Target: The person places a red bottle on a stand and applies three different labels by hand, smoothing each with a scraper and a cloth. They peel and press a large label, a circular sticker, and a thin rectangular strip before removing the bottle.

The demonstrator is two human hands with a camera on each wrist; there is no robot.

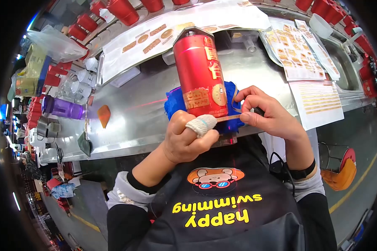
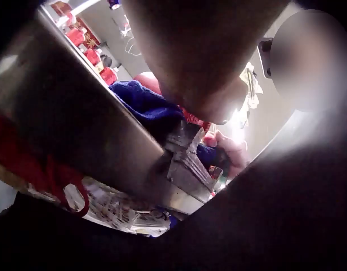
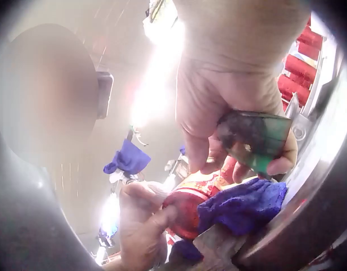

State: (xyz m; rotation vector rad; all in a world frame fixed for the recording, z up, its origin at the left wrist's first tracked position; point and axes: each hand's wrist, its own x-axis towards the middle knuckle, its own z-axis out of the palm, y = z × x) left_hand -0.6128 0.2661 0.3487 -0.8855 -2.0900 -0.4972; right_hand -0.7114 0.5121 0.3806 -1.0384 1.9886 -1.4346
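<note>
A red bottle (image 1: 194, 62) with gold lettering lies on a blue cloth (image 1: 174, 102), its base toward the person. My left hand (image 1: 180, 142) holds it at the base, fingers curled; a white knit finger cover (image 1: 202, 124) presses at the base edge. Between thumb and finger, my right hand (image 1: 270, 115) pinches a thin gold strip (image 1: 229, 119) that runs along that edge. The right wrist view shows a flat green translucent piece (image 3: 272, 138) tucked in the right hand's fingers. In the left wrist view the forearm hides most of the work.
Sticker sheets (image 1: 299, 50) and a sheet of gold stripes (image 1: 316, 102) lie at the right, near a sink (image 1: 347, 69). A long white sheet (image 1: 121, 62) spans the back. Leftward are an orange triangular piece (image 1: 104, 115), a dark green piece (image 1: 84, 144) and a purple bottle (image 1: 63, 107).
</note>
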